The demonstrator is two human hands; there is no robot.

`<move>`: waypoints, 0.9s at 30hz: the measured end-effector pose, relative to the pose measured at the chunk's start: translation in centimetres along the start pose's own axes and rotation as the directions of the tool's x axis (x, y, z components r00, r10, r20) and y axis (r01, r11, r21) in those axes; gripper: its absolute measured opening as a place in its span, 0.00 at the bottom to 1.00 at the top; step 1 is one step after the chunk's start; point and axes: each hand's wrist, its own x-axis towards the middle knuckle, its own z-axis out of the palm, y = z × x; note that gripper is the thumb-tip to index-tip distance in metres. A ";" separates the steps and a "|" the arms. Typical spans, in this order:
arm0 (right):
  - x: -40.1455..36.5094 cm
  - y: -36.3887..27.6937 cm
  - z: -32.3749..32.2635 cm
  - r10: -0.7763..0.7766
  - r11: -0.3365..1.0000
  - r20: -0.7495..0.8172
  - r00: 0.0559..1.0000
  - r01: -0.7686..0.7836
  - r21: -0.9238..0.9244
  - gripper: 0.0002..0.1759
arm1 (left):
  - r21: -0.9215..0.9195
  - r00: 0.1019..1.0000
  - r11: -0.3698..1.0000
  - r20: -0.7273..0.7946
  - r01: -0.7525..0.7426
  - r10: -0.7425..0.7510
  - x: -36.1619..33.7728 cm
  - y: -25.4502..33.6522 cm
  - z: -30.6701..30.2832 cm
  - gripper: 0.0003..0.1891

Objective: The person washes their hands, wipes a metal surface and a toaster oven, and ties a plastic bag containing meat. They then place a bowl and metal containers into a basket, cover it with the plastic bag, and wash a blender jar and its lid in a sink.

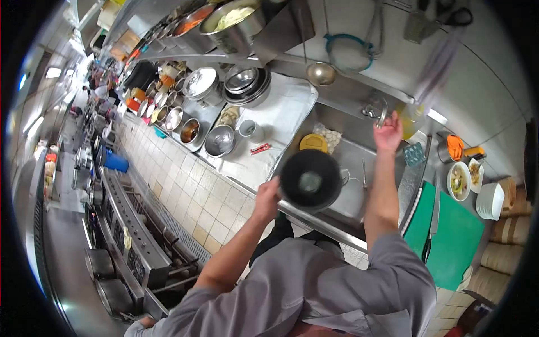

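Observation:
A black round bowl (300, 194) with a pale patch at its bottom is held over the sink (348, 208) by its rim. My left hand (268, 197) is closed on the bowl's left side. At the back wall of the sink, my right hand (388, 135) is raised to the faucet (383, 110), its fingers partly curled at the metal. Behind the bowl, a yellow lid (313, 143) and a bag of pale round pieces (331, 136) lie in the sink.
Left of the sink, a cloth-covered counter (292, 104) bears metal bowls (219, 140), a grey cup (247, 128) and a red-handled tool (260, 149). A knife (435, 210) lies on the green cutting board (457, 241) at right. A ladle (321, 74) and a strainer (349, 53) hang above.

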 end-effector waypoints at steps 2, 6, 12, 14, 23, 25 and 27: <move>-2.3 -0.6 0.5 0.128 0.978 0.073 0.989 -0.113 -0.176 0.20 | 0.108 0.993 0.987 -0.024 0.115 -0.114 3.4 -1.0 2.7 0.24; -8.9 3.9 5.7 0.350 -0.066 -0.193 0.917 -0.181 -0.981 0.28 | 0.299 0.970 0.951 0.196 0.082 -0.145 10.8 -6.9 5.4 0.29; -7.9 5.5 2.1 0.106 -0.745 -0.025 0.994 0.063 -0.665 0.21 | 0.400 0.869 0.905 0.389 0.142 -0.308 16.7 -11.6 7.7 0.29; -9.6 5.4 3.0 -0.050 -0.721 -0.010 0.999 -0.043 -0.691 0.17 | 0.543 0.769 0.792 0.368 0.278 -0.523 17.5 -10.7 8.2 0.33; -12.1 5.9 0.8 -0.101 -0.720 0.048 0.994 -0.040 -0.693 0.19 | 0.337 0.671 0.866 0.549 0.369 -0.499 19.3 -16.5 7.5 0.48; -12.7 5.8 1.7 -0.220 -0.647 0.113 0.969 -0.058 -0.760 0.18 | 0.254 0.602 0.822 0.577 0.510 -0.552 20.1 -16.7 7.5 0.39; -12.2 5.6 4.8 -0.295 -0.587 0.079 0.952 -0.115 -0.801 0.18 | 0.215 0.615 0.774 0.497 0.596 -0.612 20.5 -16.7 8.2 0.38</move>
